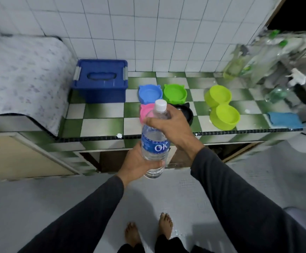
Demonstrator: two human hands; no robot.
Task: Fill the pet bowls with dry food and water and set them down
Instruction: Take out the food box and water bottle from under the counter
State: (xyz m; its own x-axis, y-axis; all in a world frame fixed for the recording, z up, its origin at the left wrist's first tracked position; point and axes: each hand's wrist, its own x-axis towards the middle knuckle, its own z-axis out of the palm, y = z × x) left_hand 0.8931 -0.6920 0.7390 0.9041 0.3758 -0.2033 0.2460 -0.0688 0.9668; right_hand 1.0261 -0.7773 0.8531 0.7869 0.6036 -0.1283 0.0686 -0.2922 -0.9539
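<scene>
A flowered cloth (20, 73) covers the counter far to the left of the water bottle (155, 137). A blue box (100, 80) with a shut lid stands on the green and white counter (103, 123), up and to the left of the bottle. The left hand (139, 164) wraps its fingers around the bottom of the bottle and holds it up in front of the counter edge. The bottle is clear, has water in it, a blue label and a white cap (160, 105) still on top. The right hand (168, 126) grips the bottle high up, just under the cap. Behind the bottle sit four cat-shaped bowls close together: a blue bowl (150, 93), a green bowl (175, 93), a pink bowl (145, 111) and a black bowl (187, 114). The bottle and right hand hide part of the pink and black ones. To the right of the bottle are two yellow-green bowls (221, 106), touching each other. Further right lies a blue cloth (283, 119). Up at the far right are blurry things, maybe empty bottles (269, 57).
</scene>
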